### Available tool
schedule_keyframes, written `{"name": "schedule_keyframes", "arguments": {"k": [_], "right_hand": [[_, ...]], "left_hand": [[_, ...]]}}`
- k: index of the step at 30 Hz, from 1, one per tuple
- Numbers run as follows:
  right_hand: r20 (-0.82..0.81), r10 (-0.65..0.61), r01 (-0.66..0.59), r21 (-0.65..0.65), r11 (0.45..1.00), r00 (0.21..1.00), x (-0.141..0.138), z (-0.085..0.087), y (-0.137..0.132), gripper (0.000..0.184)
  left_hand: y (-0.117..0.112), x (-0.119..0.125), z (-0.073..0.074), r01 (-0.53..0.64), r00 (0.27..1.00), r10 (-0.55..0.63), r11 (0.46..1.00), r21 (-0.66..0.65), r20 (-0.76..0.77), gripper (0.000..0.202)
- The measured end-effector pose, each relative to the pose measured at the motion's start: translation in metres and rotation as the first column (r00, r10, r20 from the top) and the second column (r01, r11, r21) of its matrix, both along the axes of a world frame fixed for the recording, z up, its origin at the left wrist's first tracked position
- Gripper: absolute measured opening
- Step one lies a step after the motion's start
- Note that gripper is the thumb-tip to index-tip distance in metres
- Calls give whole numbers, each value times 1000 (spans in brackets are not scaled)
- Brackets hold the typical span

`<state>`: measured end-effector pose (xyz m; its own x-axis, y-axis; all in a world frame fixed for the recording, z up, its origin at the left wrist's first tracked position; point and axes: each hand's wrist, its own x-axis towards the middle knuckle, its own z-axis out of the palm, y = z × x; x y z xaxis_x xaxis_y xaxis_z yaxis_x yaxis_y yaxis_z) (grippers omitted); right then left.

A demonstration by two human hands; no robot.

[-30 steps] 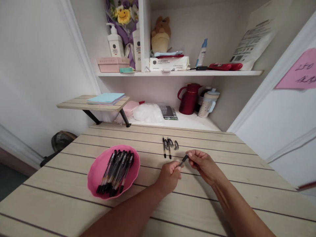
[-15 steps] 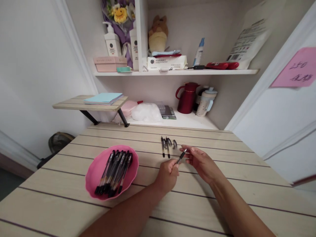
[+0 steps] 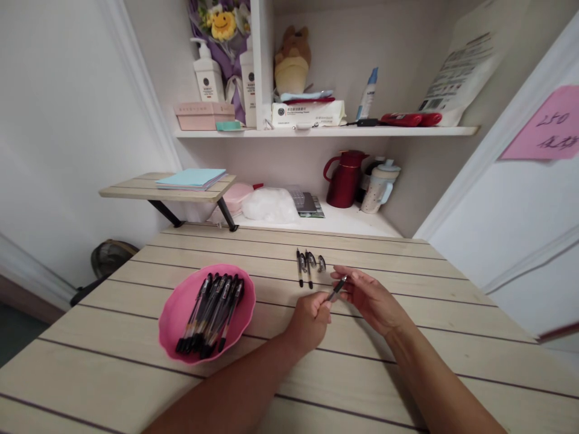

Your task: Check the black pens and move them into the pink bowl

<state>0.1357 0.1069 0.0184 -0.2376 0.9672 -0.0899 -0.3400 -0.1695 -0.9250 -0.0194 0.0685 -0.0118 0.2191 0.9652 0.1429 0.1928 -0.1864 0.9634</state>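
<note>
My left hand is closed round an uncapped black gel pen, its tip pointing up and to the right. Close by that tip is my right hand, its fingers loosely curved and apart; I cannot tell whether they touch the pen. Just beyond my hands, two uncapped pens lie side by side on the table, with three dark clear caps beside them. To the left, a pink scalloped bowl holds several capped black pens.
A small raised wooden stand carries light-blue paper at the table's back left. Behind the table, a red jug, a pale cup and a white plastic bag stand under a white shelf.
The pen in my left hand has shifted slightly right, its tip now closer to the right hand's fingers. The bowl and the pens and caps on the table stay put.
</note>
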Motion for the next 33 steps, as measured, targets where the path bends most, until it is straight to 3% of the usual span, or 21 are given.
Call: {"name": "schedule_keyframes", "arguments": {"k": [6,11,16,21,26,30,33], "right_hand": [[60,-93,91,23,996,994,0,-3,1,22],[7,8,-8,5,1000,1000,-1,0,0,28],[99,-111,109,29,994,989,-1,-2,1,24],[46,-5,5,15,1000,999,0,-3,1,32],[97,-109,107,35,994,989,0,-6,2,22],[13,3,-3,4,1000,1000,2,-5,1,24],[14,-9,8,8,1000,1000,4,-7,3,18]], "left_hand": [[-1,0,2,4,1000,-3,1000,12,-12,29],[0,0,3,21,1000,-21,1000,17,-8,28],[-1,0,2,1,1000,-1,1000,10,-14,28],[-1,0,3,11,1000,-10,1000,12,-27,28],[0,1,3,-2,1000,3,1000,18,-31,28],[0,0,4,28,999,-27,999,29,-34,27],[0,0,4,15,1000,-15,1000,22,-27,26]]}}
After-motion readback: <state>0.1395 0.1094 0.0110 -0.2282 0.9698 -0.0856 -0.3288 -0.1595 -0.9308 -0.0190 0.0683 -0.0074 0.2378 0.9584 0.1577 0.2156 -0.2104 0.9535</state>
